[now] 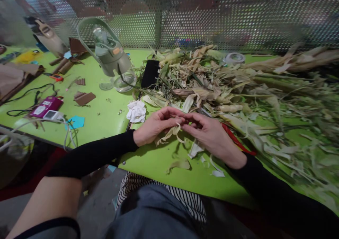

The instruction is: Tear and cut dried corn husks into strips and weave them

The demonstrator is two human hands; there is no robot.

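My left hand (159, 124) and my right hand (208, 133) meet at the fingertips over the front of the green table (156, 163). Both are closed in a pinch on a pale, curling strip of corn husk (169, 135), whose loose ends hang below the fingers. The part between the fingertips is hidden. Below lie husk scraps (180, 164) and small white pieces. Red handles (235, 138), seemingly of scissors, stick out beside my right wrist. A crumpled white tissue (136, 111) lies just beyond my left hand.
A large heap of dried husks (225, 83) spreads across the back and right. A black phone-like slab (150, 74), a tape roll (234, 58) and a green water bottle (111, 55) stand or lie behind. Leftward are a purple box (47, 106), cables, orange-handled scissors (54, 77) and cardboard pieces (84, 98).
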